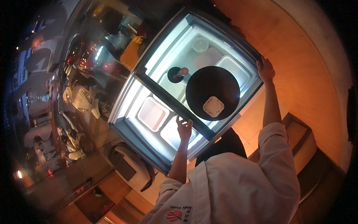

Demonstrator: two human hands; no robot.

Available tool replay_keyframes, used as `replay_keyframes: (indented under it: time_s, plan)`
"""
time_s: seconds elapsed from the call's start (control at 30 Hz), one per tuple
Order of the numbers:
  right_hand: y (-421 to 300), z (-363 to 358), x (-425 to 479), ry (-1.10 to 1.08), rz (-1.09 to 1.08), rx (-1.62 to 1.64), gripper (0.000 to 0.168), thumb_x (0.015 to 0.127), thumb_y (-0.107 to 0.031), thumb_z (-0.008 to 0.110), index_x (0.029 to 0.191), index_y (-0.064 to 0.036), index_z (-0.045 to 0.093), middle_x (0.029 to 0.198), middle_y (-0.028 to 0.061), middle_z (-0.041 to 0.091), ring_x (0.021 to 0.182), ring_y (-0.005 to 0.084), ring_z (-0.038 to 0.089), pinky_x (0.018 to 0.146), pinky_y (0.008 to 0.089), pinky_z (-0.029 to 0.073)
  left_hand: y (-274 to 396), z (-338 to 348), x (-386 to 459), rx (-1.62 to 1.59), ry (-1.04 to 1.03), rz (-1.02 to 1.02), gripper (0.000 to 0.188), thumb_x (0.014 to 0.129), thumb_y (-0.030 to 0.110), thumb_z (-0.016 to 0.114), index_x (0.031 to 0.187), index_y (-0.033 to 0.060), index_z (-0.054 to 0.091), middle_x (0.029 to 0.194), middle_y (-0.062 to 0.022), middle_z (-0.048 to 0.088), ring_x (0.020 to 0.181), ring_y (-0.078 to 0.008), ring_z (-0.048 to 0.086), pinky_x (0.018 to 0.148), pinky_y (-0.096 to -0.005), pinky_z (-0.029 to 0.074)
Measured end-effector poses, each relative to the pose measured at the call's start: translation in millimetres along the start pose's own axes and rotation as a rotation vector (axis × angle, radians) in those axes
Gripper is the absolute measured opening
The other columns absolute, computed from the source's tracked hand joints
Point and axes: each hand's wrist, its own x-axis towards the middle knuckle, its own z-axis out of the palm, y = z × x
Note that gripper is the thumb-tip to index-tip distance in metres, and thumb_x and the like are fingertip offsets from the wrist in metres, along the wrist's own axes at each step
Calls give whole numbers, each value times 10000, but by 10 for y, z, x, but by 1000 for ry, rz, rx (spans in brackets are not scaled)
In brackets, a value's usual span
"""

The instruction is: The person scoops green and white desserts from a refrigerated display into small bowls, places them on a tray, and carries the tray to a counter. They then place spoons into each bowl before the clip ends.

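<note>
A lit chest display freezer (237, 113) with sliding glass lids stands before me. My left hand (184, 129) is over its near-left section, fingers parted and curled beside the dark lid frame (173, 103); whether it touches is unclear. At the freezer's right rim, my right hand (265, 69) rests on the dark edge. On the glass lie a round black tray (212, 84) with a small patterned dish (213, 106) on it, and a small dark round object with a pale knob (178, 74). Under my left hand is a white container (167, 133); a container with pinkish contents (153, 114) sits beside it.
More containers, one lidded and round (200, 44), show inside the freezer. A chair (134, 162) stands at its lower left, a padded seat (299, 140) at the right. Beyond the window at left are parked scooters (79, 98). A curved wooden surface (296, 67) lies at upper right.
</note>
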Motion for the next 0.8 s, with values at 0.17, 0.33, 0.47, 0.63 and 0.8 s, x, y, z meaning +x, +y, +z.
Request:
replay_keyframes:
  time_s: [0.17,0.33,0.47,0.63,0.8]
  plan:
    - [53,319,-107,119,-52,-120,595,934,-519,477,1471,-318,320,1441,145,409,1305,360,407,1025,575,333,-66,-41,-4,22,28,22,743,834,158,707,1425,21,277,1037,-188,647,815,-240,672,704,-345,545]
    - [94,158,-77,-8,-80,-105,565,955,-441,489,1477,-330,303,1425,115,426,1295,325,420,985,565,370,-67,-124,-81,32,51,14,717,839,178,709,1411,17,309,1053,-191,651,815,-255,693,718,-326,560]
    - [56,3,-14,-86,-24,-117,564,954,-419,507,1473,-309,317,1388,93,459,1253,322,455,917,573,424,-280,-256,-133,67,110,51,724,804,187,731,1407,33,361,1095,-181,632,844,-251,667,735,-351,545]
    - [-99,-215,19,-177,49,-159,540,956,-404,510,1455,-268,353,1342,98,496,1196,326,500,867,572,469,-670,-543,-184,259,247,235,723,747,217,772,1349,-2,436,1253,-193,538,1111,-340,545,947,-426,447]
    - [-10,-153,51,-151,44,-159,484,953,-387,517,1404,-233,432,1312,98,521,1165,327,526,864,576,468,-943,-848,-314,375,309,88,886,702,318,789,1395,-13,347,1386,-231,424,1302,-379,389,1088,-474,302]
